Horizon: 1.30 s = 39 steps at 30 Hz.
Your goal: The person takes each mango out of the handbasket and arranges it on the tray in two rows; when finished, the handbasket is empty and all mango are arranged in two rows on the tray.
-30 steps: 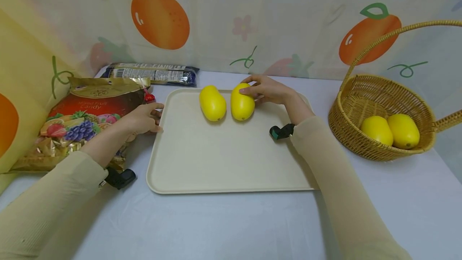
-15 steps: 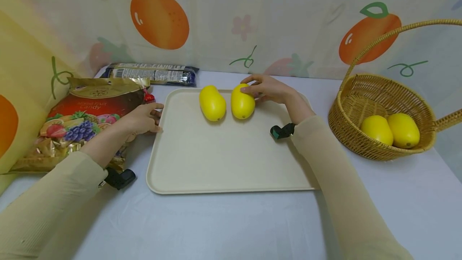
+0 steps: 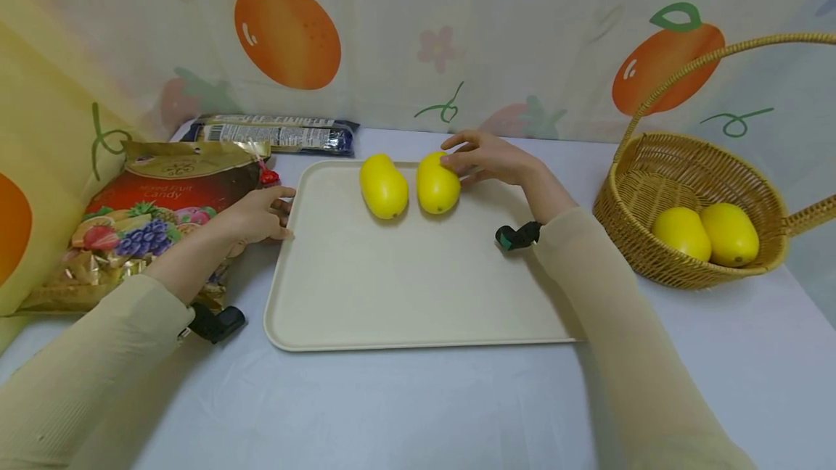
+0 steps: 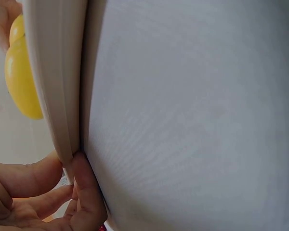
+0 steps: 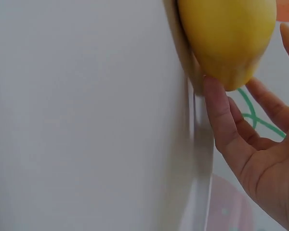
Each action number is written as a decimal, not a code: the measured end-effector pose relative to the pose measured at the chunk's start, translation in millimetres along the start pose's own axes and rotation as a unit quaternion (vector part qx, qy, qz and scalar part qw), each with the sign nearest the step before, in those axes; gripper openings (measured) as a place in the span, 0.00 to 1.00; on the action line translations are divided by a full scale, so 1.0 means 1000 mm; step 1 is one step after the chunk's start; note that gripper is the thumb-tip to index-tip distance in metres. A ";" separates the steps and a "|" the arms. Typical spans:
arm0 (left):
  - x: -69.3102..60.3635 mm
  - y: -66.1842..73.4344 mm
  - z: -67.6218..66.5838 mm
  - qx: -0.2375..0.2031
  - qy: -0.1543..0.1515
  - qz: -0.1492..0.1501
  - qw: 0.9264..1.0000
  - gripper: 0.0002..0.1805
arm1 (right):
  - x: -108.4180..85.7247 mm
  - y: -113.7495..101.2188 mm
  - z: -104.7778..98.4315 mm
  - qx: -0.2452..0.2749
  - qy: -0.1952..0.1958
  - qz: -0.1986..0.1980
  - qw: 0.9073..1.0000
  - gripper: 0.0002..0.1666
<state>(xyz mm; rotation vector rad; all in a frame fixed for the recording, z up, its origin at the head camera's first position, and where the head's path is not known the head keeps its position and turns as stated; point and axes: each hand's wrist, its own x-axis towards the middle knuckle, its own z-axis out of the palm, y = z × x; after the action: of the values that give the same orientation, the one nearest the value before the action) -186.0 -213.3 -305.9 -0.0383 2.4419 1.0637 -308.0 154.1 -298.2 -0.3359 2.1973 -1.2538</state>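
Two yellow fruits lie side by side near the far edge of the beige tray [image 3: 418,289], the left one [image 3: 384,187] slightly apart from the right one [image 3: 437,183]. My right hand [image 3: 493,158] is at the right fruit's right side, fingers spread. In the right wrist view, the fingertips of that hand [image 5: 260,144] touch or nearly touch the end of the yellow fruit [image 5: 229,38], with the thumb away from it. My left hand [image 3: 251,217] pinches the tray's left rim; in the left wrist view the left hand [image 4: 48,192] has thumb and fingers on either side of the rim [image 4: 58,86].
At the right stands a wicker basket [image 3: 607,216] with two yellow fruits [image 3: 681,233] inside and a tall handle. A candy bag [image 3: 157,201] lies at the left, with a long dark packet [image 3: 281,134] behind it. A patterned curtain [image 3: 392,35] hangs at the back.
My right hand has shifted slightly to the right, its fingers a little looser around the right fruit. The left hand keeps its hold on the tray, and both fruits stay in place.
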 end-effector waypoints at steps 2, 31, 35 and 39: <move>0.000 0.000 0.000 -0.001 -0.001 0.000 1.000 0.41 | -0.003 0.000 -0.003 0.002 0.002 -0.007 1.000 0.35; 0.003 -0.003 -0.002 -0.002 -0.011 -0.007 1.000 0.42 | -0.117 -0.038 -0.058 -0.060 0.094 -0.146 0.983 0.26; 0.003 -0.004 -0.002 0.003 -0.009 -0.008 1.000 0.43 | -0.142 -0.036 -0.074 -0.077 0.117 -0.152 0.978 0.26; 0.003 -0.004 -0.003 0.002 -0.009 -0.005 1.000 0.43 | -0.167 -0.028 -0.093 -0.087 0.144 -0.152 0.974 0.26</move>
<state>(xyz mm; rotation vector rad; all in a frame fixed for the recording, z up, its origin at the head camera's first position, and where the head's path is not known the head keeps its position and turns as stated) -189.1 -217.7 -308.2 -0.0405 2.4246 1.0502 -231.5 284.6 -177.9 -0.6128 2.5864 -1.3394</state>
